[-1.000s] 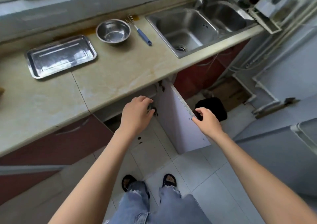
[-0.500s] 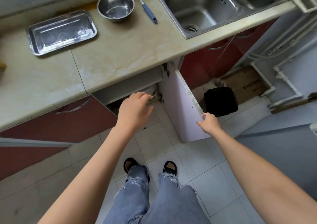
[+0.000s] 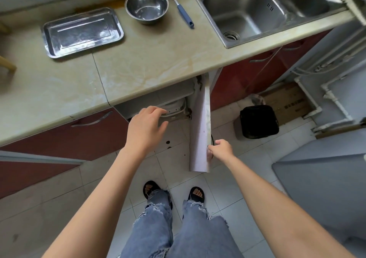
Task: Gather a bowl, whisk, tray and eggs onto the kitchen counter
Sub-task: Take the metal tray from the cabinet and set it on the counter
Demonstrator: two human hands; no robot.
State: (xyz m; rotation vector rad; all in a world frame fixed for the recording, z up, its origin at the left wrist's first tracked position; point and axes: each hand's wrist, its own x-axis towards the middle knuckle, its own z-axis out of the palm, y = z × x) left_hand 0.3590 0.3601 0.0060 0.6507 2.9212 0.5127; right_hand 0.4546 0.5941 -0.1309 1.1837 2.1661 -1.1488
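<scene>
On the beige counter lie a steel tray at the left, a steel bowl behind the middle, and a whisk with a blue handle beside the bowl. No eggs show. Below the counter a white cabinet door stands wide open. My right hand grips the door's outer edge. My left hand hovers in front of the open cabinet, fingers spread, holding nothing. White plates or lids show inside the cabinet.
A double steel sink fills the counter's right part. A black bin stands on the tiled floor to the right of the door, with cardboard behind it. Red cabinet fronts flank the opening. My feet in sandals stand below.
The cabinet door has swung further open with my right hand on its edge. My left hand has drawn back from the cabinet opening and spread its fingers. The view has tilted down.
</scene>
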